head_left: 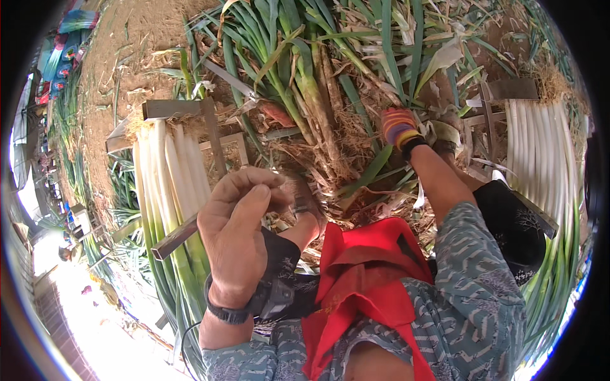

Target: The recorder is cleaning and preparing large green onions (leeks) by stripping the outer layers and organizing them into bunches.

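Observation:
My bare left hand (235, 235) is raised in front of my left knee, a dark band round its wrist. Its fingers are loosely curled and the thumb stands off the fingertips; nothing shows between them. My right hand (401, 130), in a striped red, yellow and purple glove, reaches down to the right of the middle. Its fingers are closed round the lower part of a leek (387, 47) whose green leaves point away from me; the grip is partly hidden. Left of it lies a pile of untrimmed leeks (308, 95) with muddy stems and roots.
Cleaned white leeks (166, 171) rest in a metal frame (213, 130) at my left. More cleaned leeks (540, 140) lie in another frame (515, 89) at my right. Peeled leaves and dry husks (445, 57) litter the dirt ground (136, 38). A red apron (375, 267) covers my lap.

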`<state>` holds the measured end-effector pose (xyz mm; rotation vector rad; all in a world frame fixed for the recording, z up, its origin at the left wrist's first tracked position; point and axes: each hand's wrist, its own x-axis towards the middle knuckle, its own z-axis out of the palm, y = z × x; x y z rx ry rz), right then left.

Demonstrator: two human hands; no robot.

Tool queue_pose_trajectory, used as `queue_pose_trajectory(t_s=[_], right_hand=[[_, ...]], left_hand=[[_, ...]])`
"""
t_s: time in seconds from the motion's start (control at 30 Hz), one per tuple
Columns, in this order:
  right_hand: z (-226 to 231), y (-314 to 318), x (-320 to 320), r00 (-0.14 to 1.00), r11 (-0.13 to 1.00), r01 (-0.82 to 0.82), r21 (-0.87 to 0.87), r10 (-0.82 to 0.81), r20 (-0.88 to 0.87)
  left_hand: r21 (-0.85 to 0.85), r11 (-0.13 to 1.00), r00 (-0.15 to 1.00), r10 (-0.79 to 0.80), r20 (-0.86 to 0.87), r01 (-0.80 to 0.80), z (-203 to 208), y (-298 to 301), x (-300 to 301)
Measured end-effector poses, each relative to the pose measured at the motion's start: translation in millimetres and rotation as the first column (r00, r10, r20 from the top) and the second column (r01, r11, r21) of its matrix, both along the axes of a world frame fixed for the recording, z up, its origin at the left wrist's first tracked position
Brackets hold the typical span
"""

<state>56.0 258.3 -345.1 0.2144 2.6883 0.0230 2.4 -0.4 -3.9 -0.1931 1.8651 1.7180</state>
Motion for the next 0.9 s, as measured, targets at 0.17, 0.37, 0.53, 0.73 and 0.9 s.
queue_pose_trajectory(t_s=[0.17,0.37,0.53,0.73,0.9], right_hand=[[4.1,-78.8,-13.3,0.851,0.959,-0.154,-0.239,0.006,-0.525],[-12.9,-157.3,-34.1,0.709,0.539,0.679,-0.498,-0.658,0.253],[62.7,-117.9,-9.4,0.894,0.087,0.349,-0.933,-0.33,0.304],[129.5,-124.0,47.4,0.864,-0.683,0.191,-0.705,-0.225,0.451],[234.2,-92.3,51.0,0.815,-0.355,0.107,-0.929,-0.503,0.287]], left_hand=[[0.082,0.997,1.0,-0.01,-0.01,0.011,8.8,11.6,2.6],[0.11,0.994,0.999,-0.015,0.038,0.011,7.8,12.4,7.6],[0.041,0.998,0.994,-0.05,-0.102,0.054,5.7,-2.1,14.8],[0.079,0.993,0.972,-0.068,-0.223,0.088,-4.7,-4.7,6.1],[0.158,0.983,0.95,-0.036,-0.311,0.089,-28.2,-3.9,9.6]])
